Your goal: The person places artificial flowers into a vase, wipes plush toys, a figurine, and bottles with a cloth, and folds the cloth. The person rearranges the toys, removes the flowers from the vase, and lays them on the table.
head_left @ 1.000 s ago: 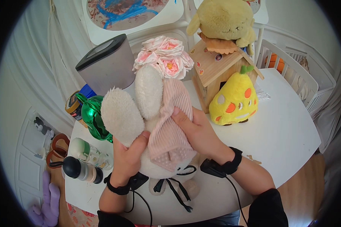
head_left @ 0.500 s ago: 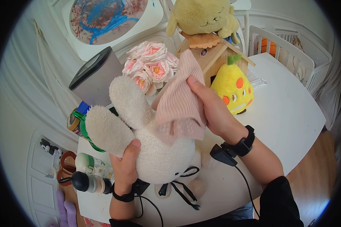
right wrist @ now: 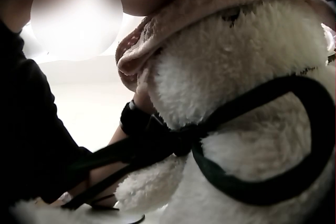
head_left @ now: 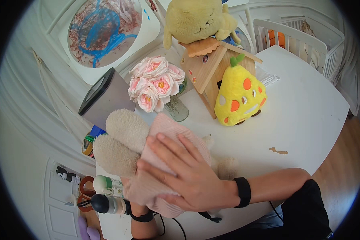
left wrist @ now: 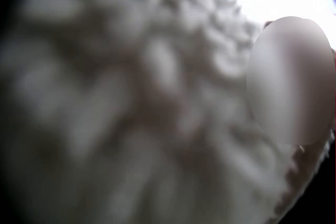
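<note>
A cream plush rabbit (head_left: 126,130) lies at the table's near side in the head view, its two fluffy ears pointing up-left. Over its head is spread a pink ribbed cloth (head_left: 170,125). My right hand (head_left: 188,176) rests flat on that cloth, fingers straight and slightly spread. Only a little of my left hand (head_left: 137,209) shows beside the cloth's lower edge; its fingers are hidden under cloth and plush. Blurred pale fur (left wrist: 131,103) fills the left wrist view. The right wrist view shows the cloth's folded edge (right wrist: 210,19) above a black ribbon bow (right wrist: 247,101) at the rabbit's neck.
Behind the rabbit stand pink flowers (head_left: 158,84) in a glass vase (head_left: 177,109) and a grey bin (head_left: 108,98). A wooden house (head_left: 206,72) and a yellow plush pear (head_left: 240,100) are at back right. Bottles (head_left: 108,203) stand at left.
The pink cloth, held up by my right hand half a second ago, now lies over the rabbit's head. My right hand has come down left and flattened on it, and my left thumb is now hidden.
</note>
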The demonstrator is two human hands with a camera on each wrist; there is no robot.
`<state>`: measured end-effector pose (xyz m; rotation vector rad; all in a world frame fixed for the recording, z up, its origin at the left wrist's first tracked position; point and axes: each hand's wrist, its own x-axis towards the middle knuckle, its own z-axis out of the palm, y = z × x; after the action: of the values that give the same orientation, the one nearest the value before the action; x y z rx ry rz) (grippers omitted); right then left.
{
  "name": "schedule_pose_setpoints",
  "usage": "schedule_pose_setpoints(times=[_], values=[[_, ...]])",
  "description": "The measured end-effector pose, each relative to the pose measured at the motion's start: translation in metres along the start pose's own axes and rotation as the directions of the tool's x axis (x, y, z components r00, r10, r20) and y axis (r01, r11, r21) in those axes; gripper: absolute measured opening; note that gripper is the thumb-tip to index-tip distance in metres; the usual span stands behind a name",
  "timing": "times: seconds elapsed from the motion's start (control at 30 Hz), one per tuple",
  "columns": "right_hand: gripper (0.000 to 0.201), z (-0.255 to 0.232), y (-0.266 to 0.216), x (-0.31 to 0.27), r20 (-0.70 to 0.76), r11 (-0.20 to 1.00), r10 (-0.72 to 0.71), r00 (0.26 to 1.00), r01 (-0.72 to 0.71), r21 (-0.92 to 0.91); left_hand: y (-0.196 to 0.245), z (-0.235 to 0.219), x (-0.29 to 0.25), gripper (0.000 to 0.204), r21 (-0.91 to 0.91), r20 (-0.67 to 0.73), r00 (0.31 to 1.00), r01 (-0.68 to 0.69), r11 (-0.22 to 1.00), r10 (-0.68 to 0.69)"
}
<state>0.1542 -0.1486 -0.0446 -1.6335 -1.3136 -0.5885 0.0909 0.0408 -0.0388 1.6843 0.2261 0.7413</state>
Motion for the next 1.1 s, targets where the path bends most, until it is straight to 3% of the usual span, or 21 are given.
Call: schedule_pose_setpoints(times=[0.13, 0.2, 0.27, 0.3, 0.37, 0.43, 0.47, 0.53, 0.57, 0.63, 0.73, 0.8, 0.87, 0.9, 0.93, 0.97, 1.0, 1.03, 1.07, 1.1], values=[[0.066, 0.014, -0.017, -0.015, -0.021, 0.992, -0.099, 0.995, 0.1, 0.08, 0.011, 0.003, 0.005, 0.054, -0.027, 0.015, 0.993, 0.115, 0.993, -0.114], [0.063, 0.02, -0.018, -0.021, 0.019, 0.949, -0.163, 0.986, 0.152, 0.277, 0.016, 0.004, 0.007, 0.053, -0.039, 0.022, 0.985, 0.173, 0.984, -0.173], [0.065, 0.027, -0.016, -0.026, 0.004, 0.927, -0.179, 0.984, 0.167, 0.335, 0.019, 0.004, 0.008, 0.053, -0.054, 0.03, 0.973, 0.232, 0.971, -0.231], [0.054, 0.03, -0.015, -0.026, -0.002, 0.884, -0.234, 0.972, 0.214, 0.416, 0.02, 0.005, 0.009, 0.053, -0.061, 0.033, 0.965, 0.261, 0.963, -0.259], [0.046, 0.033, -0.012, -0.03, -0.017, 0.831, -0.288, 0.958, 0.258, 0.493, 0.015, -0.002, 0.01, 0.053, -0.025, 0.063, 0.979, 0.198, 0.98, -0.196], [0.036, 0.019, -0.011, -0.021, 0.321, 0.836, -0.349, 0.88, 0.137, 0.532, 0.012, -0.008, 0.013, 0.054, 0.01, 0.09, 0.987, 0.132, 0.991, -0.133], [0.036, 0.016, -0.011, -0.018, 0.32, 0.835, -0.35, 0.88, 0.138, 0.533, 0.011, -0.009, 0.014, 0.054, 0.026, 0.125, 0.988, 0.092, 0.995, -0.094], [0.04, 0.011, -0.011, -0.014, 0.48, 0.834, -0.269, 0.835, -0.048, 0.55, 0.011, -0.011, 0.013, 0.054, 0.04, 0.16, 0.986, 0.051, 0.998, -0.057], [0.04, 0.0, -0.012, -0.007, 0.48, 0.834, -0.268, 0.835, -0.047, 0.549, 0.011, -0.011, 0.013, 0.056, 0.032, 0.173, 0.984, 0.043, 0.999, -0.048], [0.05, -0.028, -0.01, 0.009, 0.811, 0.895, -0.2, 0.55, -0.233, 0.379, 0.013, -0.008, 0.012, 0.057, 0.023, 0.188, 0.981, 0.035, 0.999, -0.039], [0.054, -0.038, 0.013, 0.005, 0.804, 0.905, -0.215, 0.555, -0.196, 0.378, 0.021, 0.001, 0.01, 0.06, -0.025, 0.167, 0.985, 0.049, 0.998, -0.044], [0.053, -0.059, 0.031, 0.02, 0.825, 0.881, -0.121, 0.552, -0.324, 0.346, 0.022, 0.002, 0.011, 0.06, -0.017, 0.139, 0.99, 0.043, 0.999, -0.041], [0.055, -0.092, 0.051, 0.037, 0.681, 0.878, 0.0, 0.732, -0.326, 0.35, 0.021, -0.002, 0.015, 0.06, 0.003, 0.136, 0.989, 0.052, 0.999, -0.052], [0.054, -0.109, 0.053, 0.039, 0.563, 0.798, 0.199, 0.802, -0.466, 0.382, 0.021, -0.003, 0.016, 0.06, 0.017, 0.136, 0.989, 0.057, 0.998, -0.059], [0.053, -0.12, 0.051, 0.04, 0.432, 0.69, 0.404, 0.806, -0.579, 0.434, 0.021, 0.0, 0.016, 0.06, 0.014, 0.133, 0.989, 0.06, 0.998, -0.061], [0.051, -0.118, 0.047, 0.045, 0.257, 0.512, 0.52, 0.815, -0.538, 0.67, 0.021, 0.005, 0.015, 0.057, 0.003, 0.096, 0.994, 0.052, 0.999, -0.052], [0.049, -0.116, 0.044, 0.05, 0.104, 0.325, 0.652, 0.751, -0.401, 0.856, 0.021, 0.009, 0.014, 0.054, -0.007, 0.06, 0.997, 0.045, 0.999, -0.044], [0.053, -0.118, 0.049, 0.049, 0.039, 0.392, 0.586, 0.81, -0.326, 0.86, 0.022, 0.013, 0.013, 0.054, -0.01, 0.06, 0.997, 0.048, 0.999, -0.048], [0.053, -0.116, 0.05, 0.048, 0.04, 0.392, 0.588, 0.808, -0.328, 0.859, 0.022, 0.017, 0.013, 0.051, -0.014, 0.033, 0.999, 0.022, 1.0, -0.022], [0.053, -0.109, 0.049, 0.045, 0.192, 0.459, 0.544, 0.817, -0.482, 0.746, 0.022, 0.019, 0.012, 0.049, -0.015, 0.009, 1.0, -0.005, 1.0, 0.005]])
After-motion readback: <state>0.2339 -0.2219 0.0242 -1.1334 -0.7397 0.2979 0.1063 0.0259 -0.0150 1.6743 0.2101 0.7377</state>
